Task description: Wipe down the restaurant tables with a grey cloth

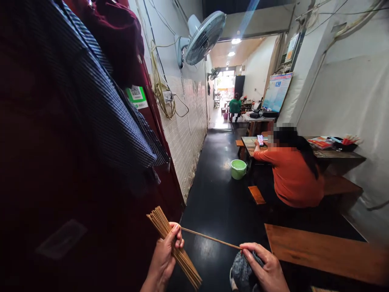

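Observation:
My left hand [168, 247] is closed around a bundle of thin brown wooden chopsticks [159, 221], which slants from upper left to lower right. Between its thumb and forefinger it also pinches one end of a single chopstick [209, 237]. The other end of that chopstick is pinched in my right hand [263, 261], so it stretches across the gap between both hands. Directly below my right fingers is a dark grey fabric-like thing [241, 269] with a pale edge; whether the hand holds it, I cannot tell.
A person in an orange top [296, 178] sits at a wooden table [331, 153] with a phone [260, 140]. A green bucket [238, 169] stands on the dark floor. A wooden bench [322, 251] lies at right. Clothes [100, 81] hang at left near a wall fan [205, 38].

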A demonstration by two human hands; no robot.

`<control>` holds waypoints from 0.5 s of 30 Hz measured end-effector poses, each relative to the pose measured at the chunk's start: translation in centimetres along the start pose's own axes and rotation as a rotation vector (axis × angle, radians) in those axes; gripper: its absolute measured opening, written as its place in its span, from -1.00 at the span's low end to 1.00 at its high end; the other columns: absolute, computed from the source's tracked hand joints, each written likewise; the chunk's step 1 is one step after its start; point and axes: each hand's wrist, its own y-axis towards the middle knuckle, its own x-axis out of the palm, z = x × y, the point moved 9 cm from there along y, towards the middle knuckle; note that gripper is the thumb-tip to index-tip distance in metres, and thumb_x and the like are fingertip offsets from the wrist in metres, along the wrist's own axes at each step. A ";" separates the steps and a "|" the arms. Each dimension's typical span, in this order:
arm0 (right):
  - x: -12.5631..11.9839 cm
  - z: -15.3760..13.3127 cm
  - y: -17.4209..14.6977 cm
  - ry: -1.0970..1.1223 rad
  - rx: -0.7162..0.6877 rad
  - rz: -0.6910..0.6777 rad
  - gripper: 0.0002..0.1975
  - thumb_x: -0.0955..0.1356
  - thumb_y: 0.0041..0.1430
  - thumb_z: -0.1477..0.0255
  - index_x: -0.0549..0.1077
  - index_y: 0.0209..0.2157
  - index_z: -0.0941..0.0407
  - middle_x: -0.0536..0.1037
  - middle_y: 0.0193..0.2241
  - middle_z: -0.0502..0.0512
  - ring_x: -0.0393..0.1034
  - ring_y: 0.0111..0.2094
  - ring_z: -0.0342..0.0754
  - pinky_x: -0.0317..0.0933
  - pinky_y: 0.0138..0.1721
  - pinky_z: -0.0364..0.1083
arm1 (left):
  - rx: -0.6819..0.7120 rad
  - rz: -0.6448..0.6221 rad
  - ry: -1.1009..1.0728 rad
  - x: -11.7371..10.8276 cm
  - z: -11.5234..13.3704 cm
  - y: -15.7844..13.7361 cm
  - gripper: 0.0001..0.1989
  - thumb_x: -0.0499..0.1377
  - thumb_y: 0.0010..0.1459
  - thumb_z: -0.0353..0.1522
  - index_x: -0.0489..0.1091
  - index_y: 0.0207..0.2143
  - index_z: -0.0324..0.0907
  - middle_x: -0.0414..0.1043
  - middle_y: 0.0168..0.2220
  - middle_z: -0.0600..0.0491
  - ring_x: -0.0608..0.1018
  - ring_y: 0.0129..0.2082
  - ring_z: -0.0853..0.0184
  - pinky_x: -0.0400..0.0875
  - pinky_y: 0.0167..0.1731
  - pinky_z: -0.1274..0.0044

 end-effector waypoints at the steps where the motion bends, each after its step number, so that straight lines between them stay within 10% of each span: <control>1: -0.7 0.4 1.9 -0.017 -0.044 -0.004 -0.76 0.41 0.12 0.15 0.67 -0.31 -0.04 0.67 -0.35 0.11 0.58 -0.29 0.06 0.44 -0.23 -0.10 | 0.010 0.000 -0.006 1.5 -0.3 1.3 -0.59 0.47 -0.23 -0.24 0.34 -0.44 -0.19 0.31 -0.64 0.23 0.24 -0.70 0.58 0.21 -0.67 0.65; 9: -9.2 5.1 16.5 0.046 -0.028 0.035 -0.73 0.46 0.04 0.12 0.68 -0.26 -0.08 0.69 -0.28 0.13 0.59 -0.24 0.10 0.48 -0.19 -0.04 | 0.059 -0.007 0.039 15.6 -2.6 11.4 -0.59 0.46 -0.21 -0.20 0.34 -0.44 -0.19 0.31 -0.64 0.23 0.24 -0.71 0.57 0.22 -0.65 0.63; 15: -10.7 6.6 24.8 0.066 -0.131 -0.003 -0.83 0.46 0.08 0.23 0.67 -0.27 -0.11 0.69 -0.35 0.08 0.59 -0.33 0.06 0.48 -0.25 -0.06 | 0.043 0.006 0.081 21.3 -3.4 18.9 -0.60 0.46 -0.23 -0.22 0.31 -0.49 -0.20 0.28 -0.66 0.24 0.21 -0.72 0.58 0.19 -0.67 0.64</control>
